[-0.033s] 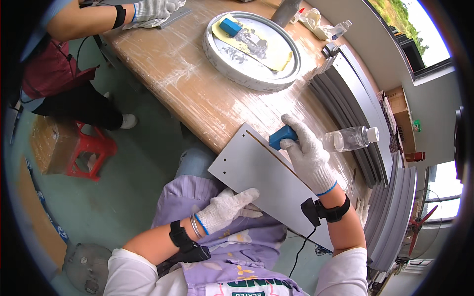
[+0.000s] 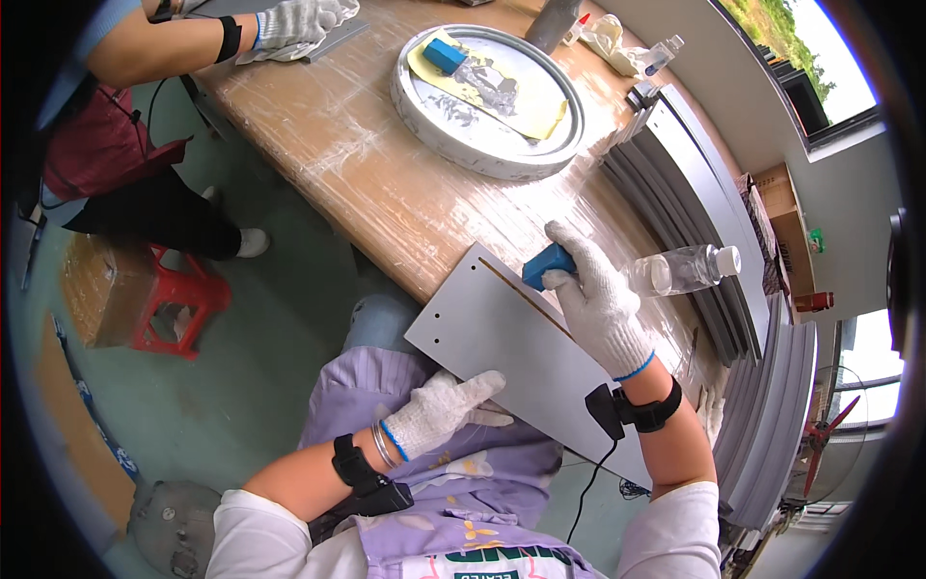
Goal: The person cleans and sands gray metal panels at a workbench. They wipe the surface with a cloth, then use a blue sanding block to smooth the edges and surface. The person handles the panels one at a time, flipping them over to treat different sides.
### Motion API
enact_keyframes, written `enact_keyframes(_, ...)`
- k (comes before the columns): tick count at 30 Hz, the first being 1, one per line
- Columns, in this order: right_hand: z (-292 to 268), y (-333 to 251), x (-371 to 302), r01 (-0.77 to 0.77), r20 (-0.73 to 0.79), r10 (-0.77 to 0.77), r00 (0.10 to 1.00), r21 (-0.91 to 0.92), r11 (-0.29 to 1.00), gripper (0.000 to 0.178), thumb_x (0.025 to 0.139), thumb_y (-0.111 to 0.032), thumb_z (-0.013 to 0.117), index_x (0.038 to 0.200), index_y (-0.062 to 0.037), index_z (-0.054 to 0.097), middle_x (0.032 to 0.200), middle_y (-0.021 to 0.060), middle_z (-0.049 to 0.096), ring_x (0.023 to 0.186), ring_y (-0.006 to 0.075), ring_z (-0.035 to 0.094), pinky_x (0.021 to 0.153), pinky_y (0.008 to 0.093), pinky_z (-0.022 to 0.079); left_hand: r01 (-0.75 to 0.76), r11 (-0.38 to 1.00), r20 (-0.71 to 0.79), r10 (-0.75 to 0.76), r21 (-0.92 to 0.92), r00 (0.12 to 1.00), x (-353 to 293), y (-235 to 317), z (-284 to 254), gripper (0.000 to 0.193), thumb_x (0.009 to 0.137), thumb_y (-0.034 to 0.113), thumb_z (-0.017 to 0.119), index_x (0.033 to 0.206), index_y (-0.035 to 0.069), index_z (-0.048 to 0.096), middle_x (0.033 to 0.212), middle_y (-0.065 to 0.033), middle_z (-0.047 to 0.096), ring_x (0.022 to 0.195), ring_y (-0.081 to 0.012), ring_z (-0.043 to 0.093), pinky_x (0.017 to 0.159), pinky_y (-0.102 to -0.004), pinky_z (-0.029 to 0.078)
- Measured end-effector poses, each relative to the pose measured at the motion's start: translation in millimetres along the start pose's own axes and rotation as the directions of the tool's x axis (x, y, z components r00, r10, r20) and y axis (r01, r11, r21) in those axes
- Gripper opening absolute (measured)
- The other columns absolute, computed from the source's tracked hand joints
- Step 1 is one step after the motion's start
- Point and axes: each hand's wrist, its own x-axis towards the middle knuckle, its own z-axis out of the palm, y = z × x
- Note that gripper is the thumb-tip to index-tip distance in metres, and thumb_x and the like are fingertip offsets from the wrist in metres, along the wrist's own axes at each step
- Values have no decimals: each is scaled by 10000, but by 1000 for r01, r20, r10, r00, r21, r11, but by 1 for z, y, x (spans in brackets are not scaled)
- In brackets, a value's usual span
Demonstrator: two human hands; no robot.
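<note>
A long grey panel [image 2: 516,352] lies slantwise before me, one end over the table corner and its near edge above my lap. Small dark holes dot its far end, and a narrow groove runs along its far side. My left hand [image 2: 446,413], in a white knit glove, is closed on the near edge, a finger on top and others partly hidden below. In my gloved right hand [image 2: 603,314], a blue block [image 2: 548,265] is pinched between thumb and fingers, at the panel's grooved edge. Whether the block touches the panel, I cannot tell.
A round lid [image 2: 405,106] on the table [image 2: 318,145] bears a yellow sheet with grey paste and another blue block [image 2: 445,56]. A clear bottle [image 2: 680,272] stands beyond my right hand. Stacked grey panels [image 2: 675,174] line the right. A co-worker's gloved hand [image 2: 294,24] works far left.
The whole view has shifted very slightly. My hands, the panel and the blue block keep their places relative to each other.
</note>
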Motion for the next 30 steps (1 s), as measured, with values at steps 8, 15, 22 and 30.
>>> enact_keyframes(8,18,-12,25,46,88,-50,995,45,998,464,904,-59,602,1360,-77,527,1191,187,606,1134,361,598,967,414,481,-10,1000,-14,10,-8,1000,-1,3,-4,367,1003,65,523,1361,4,473,1270,-156,602,1127,-286,649,896,-416,602)
enact_keyframes(15,28,-13,48,346,128,-337,933,-54,937,487,847,-20,620,1326,-55,540,1021,169,596,973,374,597,840,447,489,-8,1000,-16,8,18,1000,-1,2,-3,366,1004,72,526,1358,-12,481,1268,-167,604,1123,-290,649,893,-417,602)
enact_keyframes(22,3,0,21,236,170,-223,960,-58,970,475,856,-45,620,1325,-73,549,1003,170,603,970,377,599,836,447,496,-22,999,-13,22,23,1000,0,3,-2,370,1009,75,513,1363,-25,470,1269,-170,602,1130,-294,645,903,-443,597)
enact_keyframes(30,20,-2,34,206,127,-199,972,-41,978,488,880,-62,609,1362,-89,538,1078,175,623,1021,379,622,873,427,506,-45,998,-17,46,46,999,0,3,1,377,1011,82,509,1367,-31,458,1282,-181,591,1179,-297,616,915,-481,591)
